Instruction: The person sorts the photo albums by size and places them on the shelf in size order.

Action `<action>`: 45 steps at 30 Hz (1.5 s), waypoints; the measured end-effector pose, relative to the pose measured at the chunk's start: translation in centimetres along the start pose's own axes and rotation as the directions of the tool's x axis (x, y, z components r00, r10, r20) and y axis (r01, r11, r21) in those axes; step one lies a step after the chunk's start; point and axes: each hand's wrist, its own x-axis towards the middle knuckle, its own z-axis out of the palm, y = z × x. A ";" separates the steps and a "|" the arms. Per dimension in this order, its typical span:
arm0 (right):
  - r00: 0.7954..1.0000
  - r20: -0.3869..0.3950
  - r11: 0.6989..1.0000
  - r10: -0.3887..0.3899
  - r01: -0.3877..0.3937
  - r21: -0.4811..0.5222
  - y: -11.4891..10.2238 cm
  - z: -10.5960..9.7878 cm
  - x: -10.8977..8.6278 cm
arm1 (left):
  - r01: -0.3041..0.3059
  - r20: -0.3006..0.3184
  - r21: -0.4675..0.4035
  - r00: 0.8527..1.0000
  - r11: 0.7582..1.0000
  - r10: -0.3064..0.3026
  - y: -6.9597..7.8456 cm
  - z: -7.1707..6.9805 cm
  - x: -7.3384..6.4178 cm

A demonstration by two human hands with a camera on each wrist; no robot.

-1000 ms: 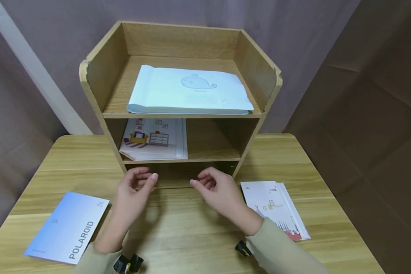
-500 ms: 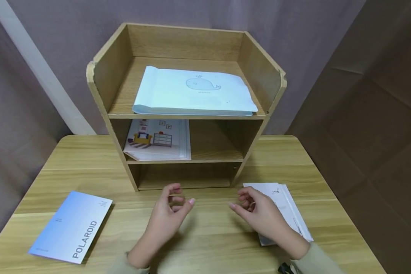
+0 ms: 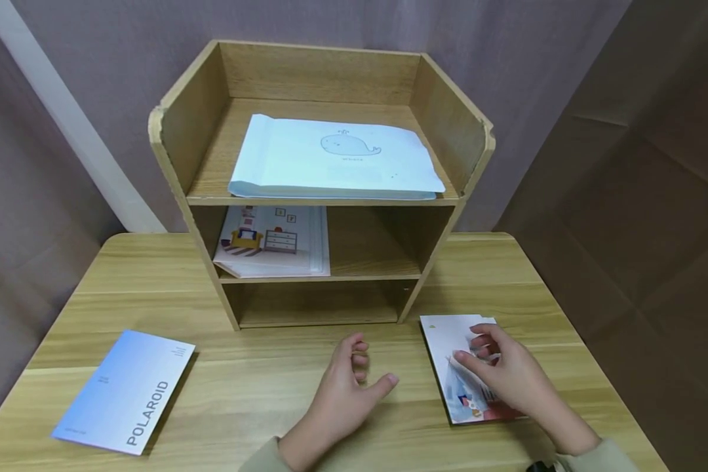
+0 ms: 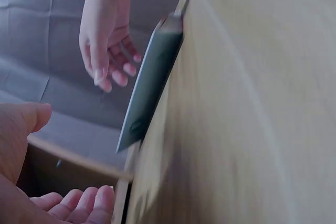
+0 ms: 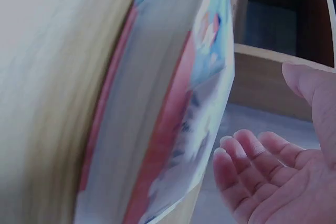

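My right hand (image 3: 510,373) hovers over a thick illustrated book (image 3: 457,367) lying on the table to the right of the shelf. Its fingers are loosely bent and hold nothing. In the right wrist view the same book (image 5: 157,103) shows its page edges and red cover border, with the hand (image 5: 283,177) apart from it. My left hand (image 3: 348,393) is over the table left of that book, thumb spread from the fingers, holding nothing. In the left wrist view, part of the left hand (image 4: 26,171) shows at the lower left.
A wooden shelf (image 3: 324,200) stands at the back. A white whale-print book (image 3: 330,157) lies on its top level, and another illustrated book (image 3: 274,242) is at the left of the middle level. A blue POLAROID booklet (image 3: 124,393) lies on the table's left (image 3: 242,393).
Both hands have moved right and toward me from in front of the shelf's bottom level. The right hand now hovers over the book on the right. The books stay in place.
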 end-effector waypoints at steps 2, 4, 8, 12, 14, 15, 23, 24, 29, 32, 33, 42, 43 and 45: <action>1.000 -0.007 1.000 -0.003 0.003 -0.028 0.4 0.0 -0.1 | 0.003 0.023 -0.011 1.000 1.000 -0.003 0.1 1.0 0.0; 1.000 -0.012 0.999 0.004 -0.005 -0.048 0.8 0.0 -0.1 | 0.005 0.045 -0.021 0.999 1.000 -0.004 0.1 2.0 0.1; 0.998 -0.018 0.995 0.052 -0.054 -0.089 1.7 0.0 0.0 | 0.016 0.091 -0.056 0.996 0.998 -0.010 0.1 3.8 0.4; 0.994 0.002 0.986 0.112 -0.111 -0.123 2.5 -0.1 0.2 | 0.038 0.112 -0.086 0.993 0.996 -0.028 0.1 4.9 0.6; 0.991 0.021 0.981 0.129 -0.124 -0.147 2.8 -0.1 0.3 | 0.052 0.119 -0.104 0.992 0.993 -0.040 0.1 5.4 0.7; 0.991 0.034 0.979 0.133 -0.126 -0.158 3.0 -0.2 0.4 | 0.057 0.122 -0.112 0.992 0.992 -0.043 0.1 5.6 0.7; 0.986 0.098 0.979 0.132 -0.114 -0.169 3.8 -0.2 0.7 | 0.075 0.143 -0.117 0.988 0.990 -0.058 0.1 6.1 0.5; 0.986 0.098 0.980 0.132 -0.115 -0.163 3.8 -0.2 0.7 | 0.081 0.145 -0.118 0.987 0.990 -0.064 0.1 6.1 0.5; 0.987 0.101 0.984 0.124 -0.109 -0.140 3.5 0.4 0.5 | 0.118 0.153 -0.142 0.984 0.983 -0.096 -0.1 6.0 0.3; 0.987 0.115 0.988 0.114 -0.100 -0.116 2.9 0.7 0.4 | 0.128 0.147 -0.148 0.983 0.981 -0.107 -0.2 6.0 0.3; 0.987 0.120 0.989 0.111 -0.098 -0.108 2.8 0.9 0.4 | 0.124 0.142 -0.145 0.984 0.982 -0.103 -0.2 6.0 0.3; 0.982 0.128 0.983 0.141 -0.123 -0.137 2.3 1.4 0.4 | 0.105 0.151 -0.149 0.985 0.983 -0.082 -0.4 6.1 0.4; 0.982 0.123 0.980 0.145 -0.126 -0.151 2.3 1.4 0.4 | 0.109 0.156 -0.157 0.984 0.981 -0.084 -0.5 6.2 0.4; 0.982 0.115 0.976 0.153 -0.132 -0.175 2.3 1.4 0.3 | 0.111 0.166 -0.175 0.983 0.978 -0.082 -0.4 6.3 0.4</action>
